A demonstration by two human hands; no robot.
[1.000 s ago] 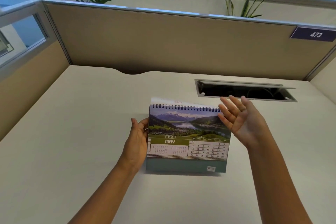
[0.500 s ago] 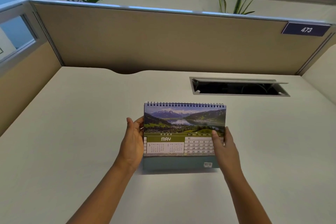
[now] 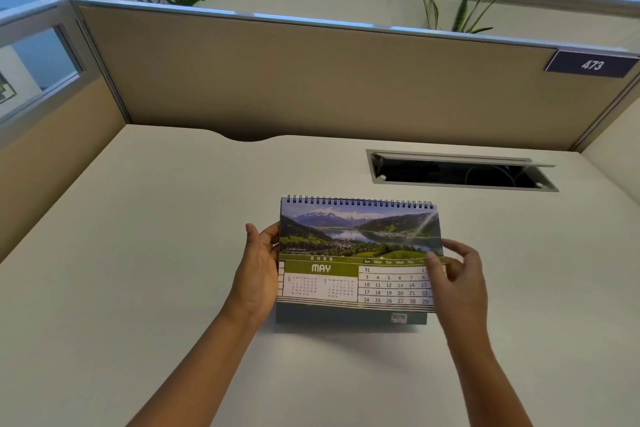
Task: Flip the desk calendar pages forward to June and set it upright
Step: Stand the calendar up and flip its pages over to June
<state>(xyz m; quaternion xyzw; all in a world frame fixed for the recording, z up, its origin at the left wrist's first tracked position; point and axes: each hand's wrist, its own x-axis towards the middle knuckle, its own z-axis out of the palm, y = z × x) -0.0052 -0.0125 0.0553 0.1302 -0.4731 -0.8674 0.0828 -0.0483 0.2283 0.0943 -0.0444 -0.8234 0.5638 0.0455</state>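
Observation:
A spiral-bound desk calendar [image 3: 346, 253] stands on the white desk [image 3: 156, 270], its top page showing a mountain lake photo and MAY 2026. My left hand [image 3: 258, 270] grips the calendar's left edge. My right hand [image 3: 457, 277] pinches the right edge of the May page between thumb and fingers, and the page's lower right corner is lifted slightly off the grey-green base.
An open cable hatch [image 3: 460, 172] is set into the desk behind the calendar to the right. Beige partition walls [image 3: 311, 80] close the back and both sides, with a "473" sign [image 3: 592, 64] at the right. Plants stand behind the partition.
My right hand came down from beside the spiral to the calendar's right edge and now pinches the May page, lifting it a little. My left hand has stayed on the left edge.

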